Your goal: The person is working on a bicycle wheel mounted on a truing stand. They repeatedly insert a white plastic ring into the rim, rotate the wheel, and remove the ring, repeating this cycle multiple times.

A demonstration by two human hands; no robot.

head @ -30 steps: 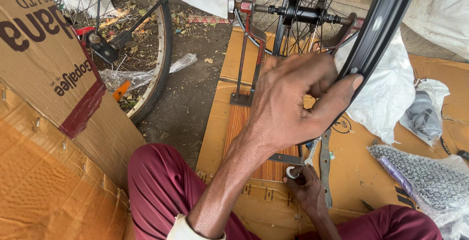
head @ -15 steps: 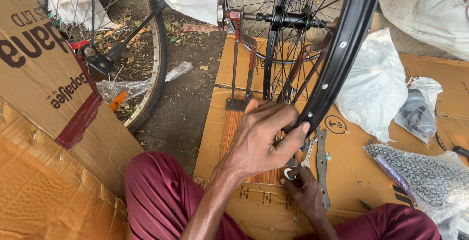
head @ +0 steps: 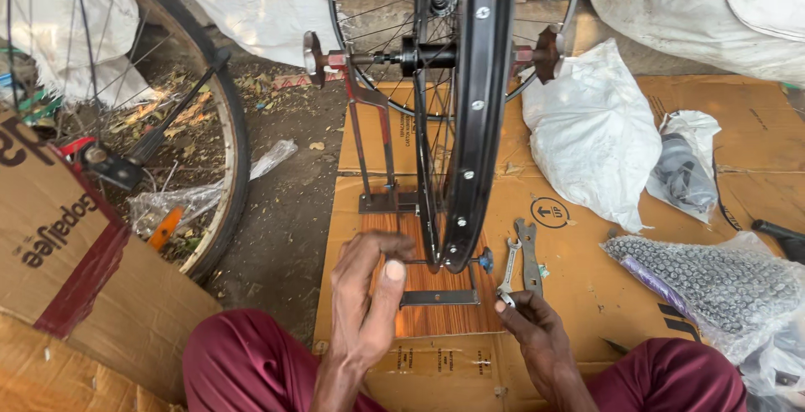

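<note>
Black spoked bicycle wheel (head: 474,127) stands upright in a metal truing stand (head: 377,152) as the left hand (head: 365,303) loosely reaches its rim, right hand (head: 537,328) pinching a small silver tool (head: 506,299), beside a clear bag of nipples (head: 704,282).

Black wheel rim (head: 478,127), wood-grain stand base (head: 436,290) (orange-brown), maroon trousers (head: 251,362).

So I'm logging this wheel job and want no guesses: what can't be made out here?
- Small pale piece in the right hand: too small to identify, head view.
- Left hand fingertips: whether they touch the black rim is unclear.
- Wheel top: cut off by the upper edge.
- Contents of the white bag: hidden by the bag itself.
</note>
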